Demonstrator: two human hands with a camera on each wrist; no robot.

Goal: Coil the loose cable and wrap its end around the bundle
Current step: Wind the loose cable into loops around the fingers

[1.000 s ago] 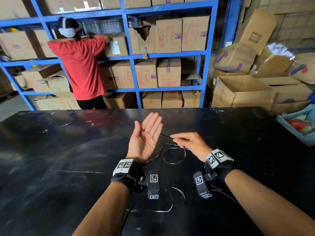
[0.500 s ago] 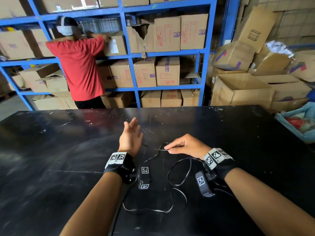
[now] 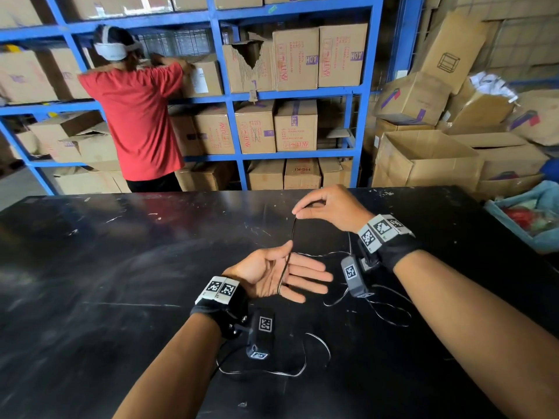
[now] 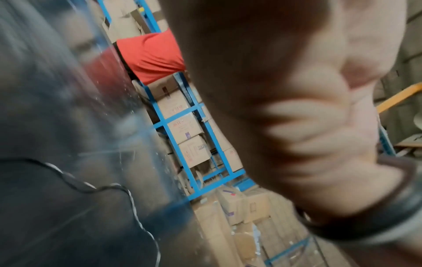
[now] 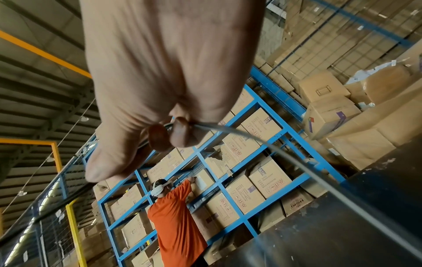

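A thin black cable [image 3: 292,229] hangs from my right hand [image 3: 298,213], which pinches it between thumb and forefinger above the far middle of the black table [image 3: 121,282]. The strand drops across the upturned palm of my left hand [image 3: 305,264] and loops round the palm's near edge. That hand lies flat, fingers straight and pointing right. The rest of the cable [image 3: 302,371] trails in loose curves on the table near my wrists. In the right wrist view the cable [image 5: 262,142] leaves the pinching fingertips [image 5: 180,133]. The blurred left wrist view shows slack cable [image 4: 128,191] on the table.
Beyond the table's far edge a person in a red shirt [image 3: 139,116] works at a blue rack [image 3: 357,95] full of cartons. Open cardboard boxes [image 3: 423,158] are piled at the back right. A blue bin [image 3: 526,213] sits at the table's right edge.
My left hand has turned palm up and swung to the right under the cable. My right hand has risen and moved away, drawing the strand taut across the left palm.
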